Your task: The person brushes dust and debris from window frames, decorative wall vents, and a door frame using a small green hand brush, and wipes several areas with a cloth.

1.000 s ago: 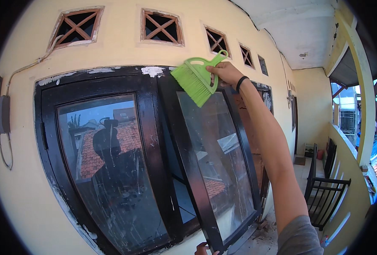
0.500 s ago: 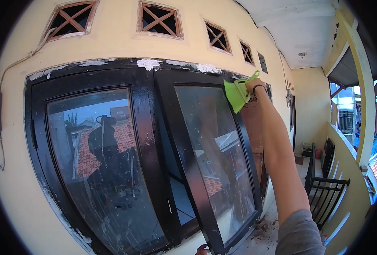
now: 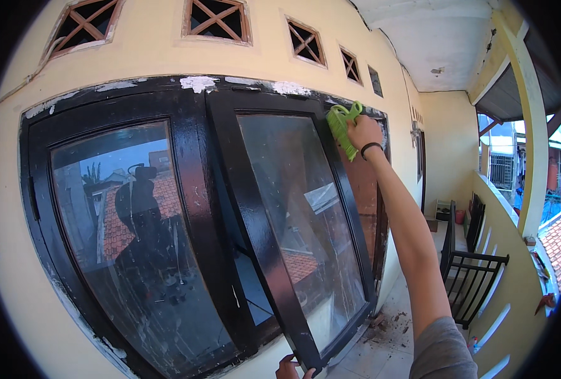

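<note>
A bright green hand brush is held in my right hand, my arm stretched far forward and up. Its bristles hang downward at the upper outer edge of an open window sash, a black wooden frame around dusty glass. Whether the bristles touch the wood I cannot tell. Low down, my left hand grips the sash's bottom corner, partly cut off by the picture's lower edge. To the left, a second black-framed window sits closed, its streaked glass reflecting a figure and tiled roofs.
Peeling white patches mark the black outer frame. Brown debris lies on the tiled floor below the sash. Rightward, a black metal gate stands by the balcony wall. Lattice vents line the yellow wall above.
The green brush has turned more edge-on, with my right hand still around it at the sash's upper outer edge. My view has shifted slightly right and down. The left hand shows more.
</note>
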Demonstrator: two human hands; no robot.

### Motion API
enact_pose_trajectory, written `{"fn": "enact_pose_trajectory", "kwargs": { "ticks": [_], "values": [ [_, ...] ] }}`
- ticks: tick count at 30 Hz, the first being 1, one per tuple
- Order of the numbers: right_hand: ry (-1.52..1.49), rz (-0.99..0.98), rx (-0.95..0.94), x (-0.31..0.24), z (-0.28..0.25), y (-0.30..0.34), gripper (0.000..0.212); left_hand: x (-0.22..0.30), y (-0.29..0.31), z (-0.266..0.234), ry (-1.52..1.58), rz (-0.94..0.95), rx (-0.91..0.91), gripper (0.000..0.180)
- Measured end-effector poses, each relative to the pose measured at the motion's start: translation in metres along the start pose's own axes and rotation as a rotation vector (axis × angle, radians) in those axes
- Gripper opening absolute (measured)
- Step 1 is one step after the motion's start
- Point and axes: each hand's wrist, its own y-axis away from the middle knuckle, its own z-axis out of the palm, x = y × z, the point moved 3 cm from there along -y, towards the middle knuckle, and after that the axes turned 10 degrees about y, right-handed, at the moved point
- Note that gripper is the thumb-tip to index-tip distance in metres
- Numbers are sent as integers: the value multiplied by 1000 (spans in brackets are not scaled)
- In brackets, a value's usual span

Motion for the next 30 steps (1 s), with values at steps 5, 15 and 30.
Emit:
{"fn": "enact_pose_trajectory", "kwargs": {
  "ticks": [5, 15, 30],
  "values": [
    [-798, -290, -648, -30, -71, 165, 43, -16, 13, -12, -13, -72, 72, 58],
    [-196, 44, -145, 77, -34, 298, 27, -39, 16, 17, -5, -61, -61, 59],
    [-140, 369, -185, 179, -54, 391, 42, -41, 14, 12, -49, -86, -45, 53]
  ]
}}
